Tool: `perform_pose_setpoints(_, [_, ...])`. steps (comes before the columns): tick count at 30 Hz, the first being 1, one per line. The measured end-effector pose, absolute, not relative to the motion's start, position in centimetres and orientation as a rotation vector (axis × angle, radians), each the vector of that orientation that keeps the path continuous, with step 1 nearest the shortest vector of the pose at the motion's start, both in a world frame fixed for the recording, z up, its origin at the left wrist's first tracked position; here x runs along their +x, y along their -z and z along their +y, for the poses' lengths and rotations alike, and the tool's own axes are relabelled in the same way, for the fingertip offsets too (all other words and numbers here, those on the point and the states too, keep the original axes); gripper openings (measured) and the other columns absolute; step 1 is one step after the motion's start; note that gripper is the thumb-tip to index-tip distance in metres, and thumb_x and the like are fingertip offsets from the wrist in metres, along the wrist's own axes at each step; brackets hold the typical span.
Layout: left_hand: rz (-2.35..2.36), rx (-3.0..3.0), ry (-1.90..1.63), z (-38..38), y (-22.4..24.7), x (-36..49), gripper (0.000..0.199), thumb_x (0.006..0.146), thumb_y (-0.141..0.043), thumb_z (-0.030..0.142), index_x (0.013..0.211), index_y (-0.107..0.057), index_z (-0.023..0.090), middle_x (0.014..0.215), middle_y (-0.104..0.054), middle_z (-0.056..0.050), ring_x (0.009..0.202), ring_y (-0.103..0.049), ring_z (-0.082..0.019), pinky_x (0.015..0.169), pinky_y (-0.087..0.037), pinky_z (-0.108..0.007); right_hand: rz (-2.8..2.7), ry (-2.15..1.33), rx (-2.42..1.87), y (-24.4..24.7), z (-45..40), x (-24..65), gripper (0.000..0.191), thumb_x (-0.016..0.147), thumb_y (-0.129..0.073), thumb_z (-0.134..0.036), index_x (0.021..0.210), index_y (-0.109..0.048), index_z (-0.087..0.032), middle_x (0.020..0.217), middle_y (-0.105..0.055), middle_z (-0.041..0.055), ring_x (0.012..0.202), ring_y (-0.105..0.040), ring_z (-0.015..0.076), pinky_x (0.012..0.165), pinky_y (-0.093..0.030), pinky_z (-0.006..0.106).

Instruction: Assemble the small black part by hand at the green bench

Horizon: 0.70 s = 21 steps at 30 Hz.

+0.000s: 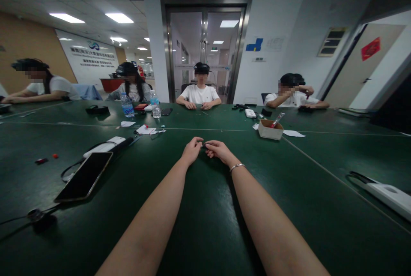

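Note:
Both my hands meet over the green table point(205, 207), near the middle of the view. Between their fingertips is a small dark object point(203, 145), too small to name. My left hand point(192, 150) pinches its left side, where a tiny bright spot shows. My right hand point(218, 150), with a silver bracelet on the wrist, has its fingers curled and closed on the right side of the same object.
A phone point(85, 176) lies at the left beside a white device point(104, 146) and cables. Beyond my hands are a small box point(270, 130), two bottles point(155, 105) and paper scraps. Another white device point(390, 194) lies far right. Several people sit across the table.

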<state>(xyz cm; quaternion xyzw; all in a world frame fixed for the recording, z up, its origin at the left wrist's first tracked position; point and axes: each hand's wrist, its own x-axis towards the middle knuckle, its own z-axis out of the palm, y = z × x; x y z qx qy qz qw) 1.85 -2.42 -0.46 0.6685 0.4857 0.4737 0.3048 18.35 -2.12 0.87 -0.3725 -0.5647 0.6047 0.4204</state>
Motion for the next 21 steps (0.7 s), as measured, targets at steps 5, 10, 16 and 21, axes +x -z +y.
perform_pose_setpoints(5, [1.283,1.760,-1.236,-2.39,0.41,1.83,0.026,0.086,-0.041,0.033,0.102,-0.059,0.021,0.066,-0.053,0.002,0.062,-0.051,-0.012,0.061,-0.040,-0.024,-1.410,-1.517,-0.927,-0.79,-2.03,18.36,0.010,0.084,-0.061,-0.011,0.094,-0.060,-0.009,0.060,-0.063,0.0033,0.046,-0.058,0.0088,0.044,-0.049,0.014])
perform_pose_setpoints(10, [1.272,1.765,-1.190,-2.42,0.43,1.87,0.028,0.086,-0.038,0.034,0.100,-0.059,0.020,0.064,-0.054,0.001,0.062,-0.051,-0.013,0.060,-0.040,-0.024,-1.419,-1.517,-0.929,-0.87,-2.12,18.32,0.010,0.085,-0.059,-0.009,0.095,-0.059,-0.009,0.060,-0.063,0.0036,0.046,-0.057,0.0086,0.044,-0.049,0.014])
perform_pose_setpoints(16, [1.287,1.817,-1.176,-2.47,0.48,1.81,0.030,0.087,-0.039,0.037,0.099,-0.060,0.021,0.066,-0.054,0.001,0.062,-0.050,-0.013,0.062,-0.040,-0.024,-1.423,-1.506,-0.927,-0.83,-2.09,18.34,0.010,0.085,-0.059,-0.009,0.095,-0.059,-0.009,0.059,-0.062,0.0032,0.045,-0.057,0.0089,0.043,-0.049,0.014])
perform_pose_setpoints(21, [1.269,1.776,-1.205,-2.31,0.60,1.84,0.027,0.085,-0.042,0.032,0.103,-0.058,0.021,0.070,-0.056,0.001,0.066,-0.052,-0.013,0.060,-0.040,-0.023,-1.424,-1.501,-0.931,-0.66,-1.90,18.34,0.013,0.084,-0.059,-0.008,0.097,-0.059,-0.010,0.059,-0.063,0.0031,0.045,-0.057,0.0088,0.043,-0.049,0.014])
